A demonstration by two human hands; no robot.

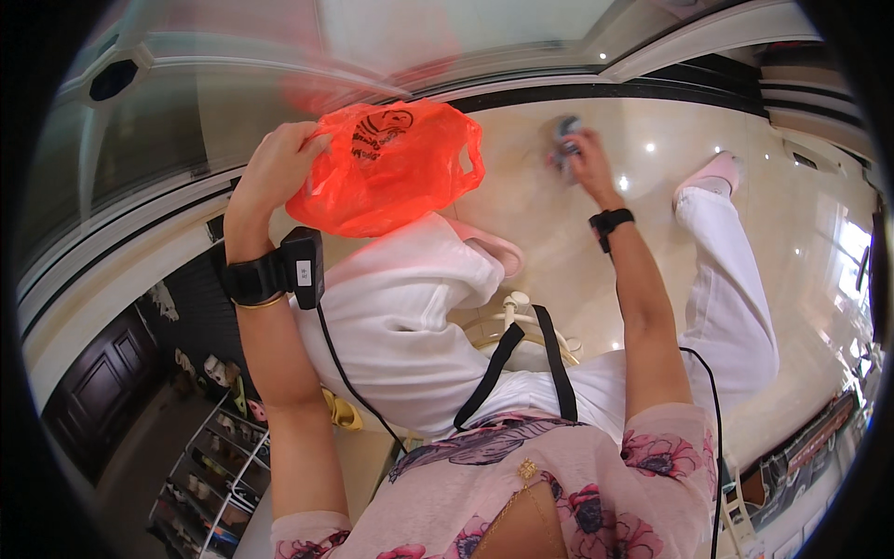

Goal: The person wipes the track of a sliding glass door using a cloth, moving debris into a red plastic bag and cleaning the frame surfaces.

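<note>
My left hand (pixel 283 157) pinches the rim of a thin orange-red plastic bag (pixel 391 175), which hangs spread out before me with one loop handle free on its right. The bag bears dark printing and a drawing. Above the floor, apart from the bag, my right hand (pixel 590 164) grips a small grey and dark object (pixel 567 133). Motion blur hides what kind of object it is. The bag's lower edge is close to my left knee, clad in white trousers (pixel 398 321).
Glossy beige floor tiles (pixel 628 126) spread around my pink slippers (pixel 723 168). A glass door panel (pixel 265 91) stands beyond the bag. At lower left are a wire shoe rack (pixel 209 468), yellow slippers (pixel 342 412) and a dark panelled door (pixel 105 384). I sit on a metal-framed stool (pixel 517 304).
</note>
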